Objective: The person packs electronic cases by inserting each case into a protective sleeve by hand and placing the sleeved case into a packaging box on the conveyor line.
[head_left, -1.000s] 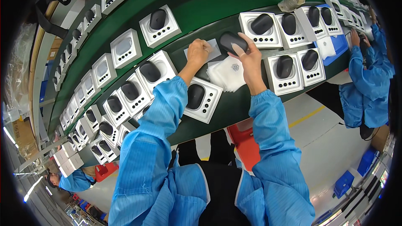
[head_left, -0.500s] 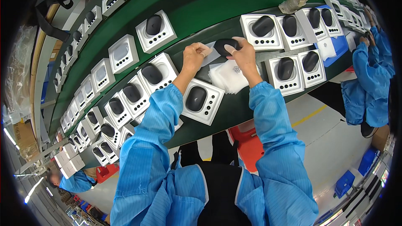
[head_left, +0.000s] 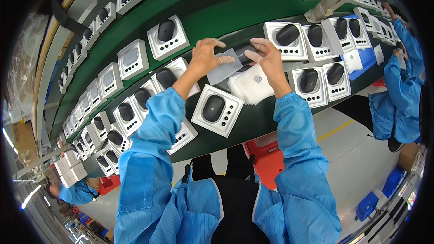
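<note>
A dark oval earbud case (head_left: 245,54) lies partly inside a translucent plastic bag (head_left: 224,71) over the table. My right hand (head_left: 270,61) grips the case's right end between thumb and fingers. On the left, my left hand (head_left: 205,59) has its fingers spread, the thumb resting on the bag. Below the bag is a stack of white translucent bags (head_left: 251,86), the top one bearing a small printed mark. Close by, a white box tray (head_left: 230,124) holds another black case and a row of small black ear tips.
More white trays with black cases stand right (head_left: 285,40) and left (head_left: 131,119). Several trays line the green surface (head_left: 217,7) behind. A metal post (head_left: 337,0) rises at back right, near a blue tray (head_left: 368,56). A co-worker (head_left: 395,95) works at right; a red stool (head_left: 266,162) is below.
The case has passed partly into the translucent bag. My left fingers have spread from a pinch. The view has shifted slightly.
</note>
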Tool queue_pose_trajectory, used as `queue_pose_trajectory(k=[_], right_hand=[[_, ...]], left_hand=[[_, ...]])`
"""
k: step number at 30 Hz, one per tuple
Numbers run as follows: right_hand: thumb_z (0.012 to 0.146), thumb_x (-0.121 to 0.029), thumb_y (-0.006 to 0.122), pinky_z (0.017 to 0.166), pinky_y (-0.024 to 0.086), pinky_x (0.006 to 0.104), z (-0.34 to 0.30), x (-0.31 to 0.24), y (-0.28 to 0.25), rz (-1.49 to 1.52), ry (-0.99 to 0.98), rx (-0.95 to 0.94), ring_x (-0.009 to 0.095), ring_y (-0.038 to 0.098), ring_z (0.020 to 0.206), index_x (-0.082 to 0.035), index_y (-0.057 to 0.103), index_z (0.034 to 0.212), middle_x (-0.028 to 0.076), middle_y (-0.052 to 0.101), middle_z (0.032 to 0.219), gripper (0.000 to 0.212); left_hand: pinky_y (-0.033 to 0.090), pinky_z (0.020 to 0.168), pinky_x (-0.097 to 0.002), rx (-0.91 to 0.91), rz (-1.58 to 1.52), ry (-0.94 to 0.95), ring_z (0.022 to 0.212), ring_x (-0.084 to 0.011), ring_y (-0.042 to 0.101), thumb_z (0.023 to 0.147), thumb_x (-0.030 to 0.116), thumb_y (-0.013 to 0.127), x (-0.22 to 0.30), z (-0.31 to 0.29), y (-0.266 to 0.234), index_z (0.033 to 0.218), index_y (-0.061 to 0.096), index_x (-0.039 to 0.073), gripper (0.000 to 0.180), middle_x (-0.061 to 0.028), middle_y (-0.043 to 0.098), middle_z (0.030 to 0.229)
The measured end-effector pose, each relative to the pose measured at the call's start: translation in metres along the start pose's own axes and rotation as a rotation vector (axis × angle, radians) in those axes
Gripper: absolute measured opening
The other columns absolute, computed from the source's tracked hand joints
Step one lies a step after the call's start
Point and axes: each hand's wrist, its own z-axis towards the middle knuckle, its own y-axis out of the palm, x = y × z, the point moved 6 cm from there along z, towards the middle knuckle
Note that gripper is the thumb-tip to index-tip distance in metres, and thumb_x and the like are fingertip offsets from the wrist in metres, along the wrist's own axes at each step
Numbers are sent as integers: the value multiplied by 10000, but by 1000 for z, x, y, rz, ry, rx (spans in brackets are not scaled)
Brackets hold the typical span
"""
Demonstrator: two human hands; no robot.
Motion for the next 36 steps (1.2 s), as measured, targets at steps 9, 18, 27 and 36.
queue_pose_trajectory(k=[9,18,27,36], right_hand=[[653,-129,840,943,449,315,-50,-92,76,-381,-562,-208,224,573,1050,-123,444,1410,103,555,1184,854],[690,-109,827,910,507,334,-78,-105,196,-176,-555,-421,209,593,1107,-63,485,1359,86,580,1236,753],[844,-22,693,734,547,248,-118,-56,392,-237,-311,-430,138,641,929,-56,538,1338,113,630,1193,518],[808,-50,738,748,527,257,-106,12,604,-10,-39,-332,117,629,782,56,717,949,52,687,872,177]], left_hand=[[508,713,-253,-330,-1033,-475,779,-136,650,770,120,779,22,-47,-67,982,675,15,258,-70,695,898],[495,651,-214,-171,-1123,-443,766,-103,636,793,184,762,-16,-113,-166,1008,671,23,284,-42,673,887],[534,728,-283,30,-1316,-396,802,-157,660,752,87,781,-150,-192,-280,1025,660,-11,314,-89,691,911],[488,856,-367,497,-436,-132,979,-271,596,686,246,832,-298,-265,-437,1027,654,-31,474,-178,586,1098]])
